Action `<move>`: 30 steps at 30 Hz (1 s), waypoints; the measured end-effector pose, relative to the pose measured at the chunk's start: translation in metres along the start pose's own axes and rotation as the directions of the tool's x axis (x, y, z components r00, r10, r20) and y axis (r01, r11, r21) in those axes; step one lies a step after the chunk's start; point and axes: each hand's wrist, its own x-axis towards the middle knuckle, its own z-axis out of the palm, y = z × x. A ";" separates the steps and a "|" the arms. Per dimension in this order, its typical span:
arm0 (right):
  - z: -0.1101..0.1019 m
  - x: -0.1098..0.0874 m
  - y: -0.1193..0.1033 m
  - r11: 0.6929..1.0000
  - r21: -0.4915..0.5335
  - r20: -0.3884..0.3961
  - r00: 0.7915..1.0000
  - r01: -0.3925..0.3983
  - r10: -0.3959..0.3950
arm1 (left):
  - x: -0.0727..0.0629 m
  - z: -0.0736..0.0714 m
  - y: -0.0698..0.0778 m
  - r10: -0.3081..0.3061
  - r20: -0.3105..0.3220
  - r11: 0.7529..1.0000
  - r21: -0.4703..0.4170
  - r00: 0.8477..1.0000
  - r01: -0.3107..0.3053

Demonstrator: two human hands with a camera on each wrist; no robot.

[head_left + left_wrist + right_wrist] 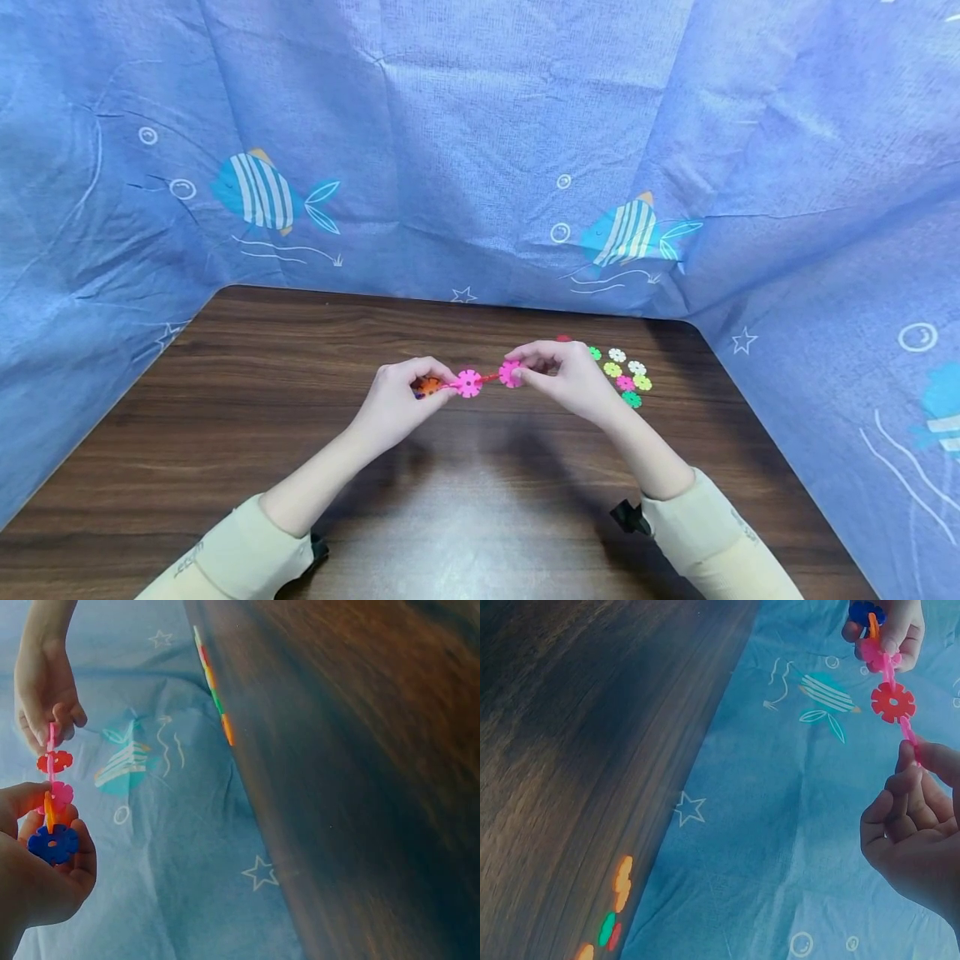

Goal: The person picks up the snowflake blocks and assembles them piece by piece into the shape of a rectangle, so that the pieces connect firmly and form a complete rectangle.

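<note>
A short chain of notched plastic snowflake discs stretches between both hands above the table. My left hand (393, 398) pinches the left part of the chain, close to an orange disc (430, 386). A blue disc (52, 844) forms that end, in front of the left fingers. Along the middle come a bright pink disc (469, 383) and a red disc (893, 703), seen edge-on in the head view. At the other end, a pink disc (510, 374) is pinched between thumb and fingers of my right hand (573, 383). The discs are joined at their slots.
Loose discs lie on the brown wooden table (300, 350) beyond and right of the right hand, among them a white disc (617, 355), a green disc (632, 400) and a yellow disc (642, 382). A blue fish-print cloth (480, 167) hangs around the back and sides.
</note>
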 end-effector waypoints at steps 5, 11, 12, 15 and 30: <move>0.001 0.000 0.000 1.000 -0.004 0.008 1.000 -0.014 0.015 | -0.001 0.000 -0.001 0.007 0.003 1.000 -0.001 1.000 -0.007; 0.004 0.000 0.001 0.999 0.033 0.024 0.999 -0.039 0.038 | -0.001 0.000 -0.002 -0.015 0.015 1.000 -0.007 1.000 0.015; 0.004 -0.001 0.000 0.998 0.040 0.026 0.999 -0.041 0.040 | 0.000 0.000 -0.002 -0.022 0.020 1.000 -0.013 1.000 0.023; 0.004 0.000 -0.002 0.998 0.046 0.023 0.999 -0.036 0.035 | 0.001 0.001 -0.002 -0.055 0.052 0.997 -0.044 0.997 0.057; 0.015 -0.003 -0.013 0.997 0.081 0.046 0.999 0.009 -0.013 | 0.007 0.011 0.007 -0.036 0.160 0.987 -0.149 0.987 0.060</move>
